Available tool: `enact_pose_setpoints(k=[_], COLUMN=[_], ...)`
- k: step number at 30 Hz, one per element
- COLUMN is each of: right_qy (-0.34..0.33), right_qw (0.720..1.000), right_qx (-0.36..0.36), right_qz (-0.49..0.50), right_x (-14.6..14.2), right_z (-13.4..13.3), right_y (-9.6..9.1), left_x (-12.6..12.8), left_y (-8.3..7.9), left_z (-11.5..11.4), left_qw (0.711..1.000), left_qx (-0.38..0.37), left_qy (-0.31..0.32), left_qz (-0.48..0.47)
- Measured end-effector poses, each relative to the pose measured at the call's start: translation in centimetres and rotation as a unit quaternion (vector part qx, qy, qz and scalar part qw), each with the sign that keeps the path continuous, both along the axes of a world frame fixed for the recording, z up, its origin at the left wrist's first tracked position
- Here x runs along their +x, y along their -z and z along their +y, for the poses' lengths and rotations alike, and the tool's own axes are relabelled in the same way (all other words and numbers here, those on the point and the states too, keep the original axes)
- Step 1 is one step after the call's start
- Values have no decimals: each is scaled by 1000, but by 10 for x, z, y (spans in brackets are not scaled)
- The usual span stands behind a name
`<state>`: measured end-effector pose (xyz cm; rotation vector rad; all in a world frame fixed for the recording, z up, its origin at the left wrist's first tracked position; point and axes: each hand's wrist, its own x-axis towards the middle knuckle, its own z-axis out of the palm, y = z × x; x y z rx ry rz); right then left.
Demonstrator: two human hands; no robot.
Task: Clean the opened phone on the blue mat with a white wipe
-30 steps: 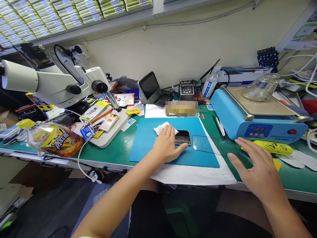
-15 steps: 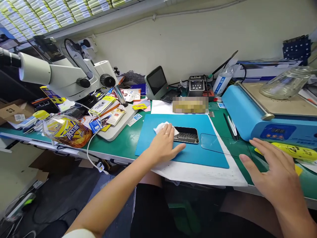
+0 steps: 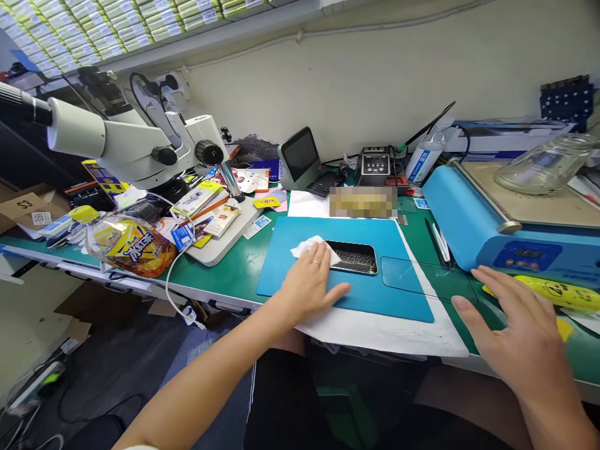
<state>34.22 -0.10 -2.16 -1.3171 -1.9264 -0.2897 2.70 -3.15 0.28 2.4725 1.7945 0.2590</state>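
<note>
My left hand (image 3: 312, 281) lies palm down over a crumpled white tissue (image 3: 304, 246). Its fingers are stretched out flat on the tissue and its thumb is spread apart. Under them is a dark phone (image 3: 360, 258) whose left part is covered by the tissue and fingers; light streaks mark its surface. The phone rests on a blue mat (image 3: 290, 231). A thin clear sheet with a dark outline (image 3: 402, 276) lies right of the phone, reaching past the mat's edge. My right hand (image 3: 520, 331) hovers open and unoccupied near the blue machine, fingers and thumb apart.
Left are a microscope (image 3: 126, 144), an iced tea bottle (image 3: 134, 247) and a white cable (image 3: 169, 284). Behind the mat stand a small screen device (image 3: 300, 153) and a control unit (image 3: 375, 165). A glass jar (image 3: 539, 169) tops the blue machine (image 3: 478, 212); tweezers (image 3: 440, 240) lie beside it.
The camera view has shifted slightly. My left hand stays on the tissue over the phone with hardly any movement, and my right hand keeps nearly the same place.
</note>
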Motion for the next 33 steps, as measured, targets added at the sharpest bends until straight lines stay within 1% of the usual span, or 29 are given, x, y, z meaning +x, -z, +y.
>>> enact_pose_setpoints(k=[1, 2, 4, 5, 7, 9, 10, 12, 13, 14, 16, 17, 18, 19, 21, 23, 24, 25, 27, 29, 31, 33], right_qy=[1, 3, 7, 9, 10, 6, 1, -16, -26, -39, -70, -91, -120, -152, -206, -228, -231, -234, -233, -224, -213, -202], right_qw=[1000, 1000, 1000, 1000, 1000, 1000, 1000, 1000, 999, 999, 997, 996, 992, 986, 969, 950, 941, 930, 913, 903, 898, 896], right_qx=[-1, -2, -7, -10, -13, -14, -12, 4, 15, 24, 18, -2, -39, -70, -134, -205, -233, -262, -296, -309, -313, -312], right_qz=[0, -1, -8, -13, -22, -26, -26, -20, -15, -6, 13, 26, 28, 11, -32, -66, -84, -108, -157, -197, -223, -243], right_x=[-1, -2, -4, -4, -3, -1, 1, 1, 0, -4, -19, -31, -45, -62, -95, -123, -133, -140, -146, -146, -142, -142], right_z=[0, 0, 0, 0, 0, 1, 1, 0, -2, -3, -8, -10, -11, -12, -10, -5, -2, 0, 3, 3, 4, 9], right_y=[0, -1, -2, -2, -3, -2, -2, -4, -6, -9, -18, -23, -29, -33, -38, -37, -34, -31, -26, -24, -26, -30], left_x=[0, 5, 26, 38, 58, 62, 57, 37, 24, 12, -5, -8, -8, -5, 1, -1, -7, -16, -37, -57, -67, -67], left_y=[0, 0, 0, -1, -2, -3, -3, -1, 0, 1, 2, 2, 2, 1, -2, -3, -3, -2, 2, 9, 14, 19], left_z=[6, 14, 28, 33, 36, 28, 21, 6, 1, -2, -1, 2, 7, 12, 19, 22, 22, 22, 20, 20, 21, 23], left_qw=[1000, 1000, 1000, 999, 997, 995, 994, 994, 994, 997, 999, 999, 999, 998, 991, 978, 973, 970, 965, 956, 953, 957], left_qx=[-3, -5, -8, -8, -5, -3, -2, 1, 1, 4, 7, 7, 7, 6, 13, 31, 46, 63, 99, 126, 141, 137], left_qy=[-11, -11, 12, 34, 65, 90, 100, 104, 97, 75, 35, 26, 31, 50, 125, 189, 198, 189, 127, 68, 26, 8], left_qz=[-4, -10, -25, -30, -35, -38, -40, -44, -42, -36, -29, -27, -27, -30, -48, -84, -110, -141, -209, -255, -267, -255])
